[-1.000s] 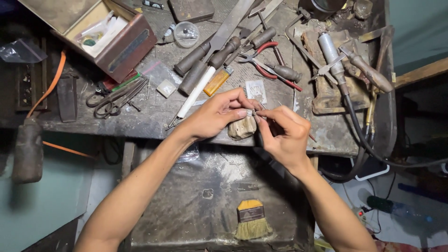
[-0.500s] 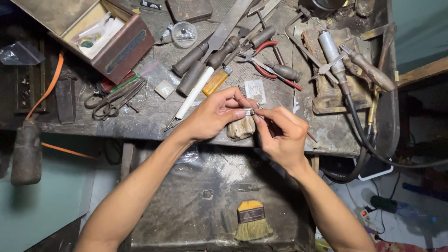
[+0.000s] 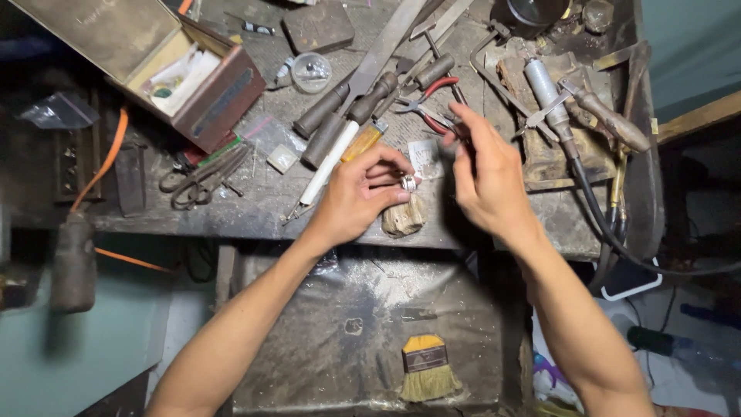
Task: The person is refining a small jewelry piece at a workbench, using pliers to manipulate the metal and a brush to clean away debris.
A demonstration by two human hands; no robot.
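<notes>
Left hand (image 3: 356, 197) reaches in from 7 o'clock, forearm straight, fingers curled, pinching a small silver ring (image 3: 407, 183) between thumb and fingertips. The ring is a shiny band, held over the wooden bench peg (image 3: 403, 217) at the front edge of the workbench (image 3: 255, 197). Right hand (image 3: 485, 174) enters from 5 o'clock, blurred, fingers extended toward 12 o'clock, gripping a thin dark tool (image 3: 441, 123). Red-handled pliers (image 3: 429, 99) lie just beyond.

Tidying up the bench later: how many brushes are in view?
1: a yellow-bristled brush lies on the lower tray below the hands; others may be hidden among the tools.
</notes>
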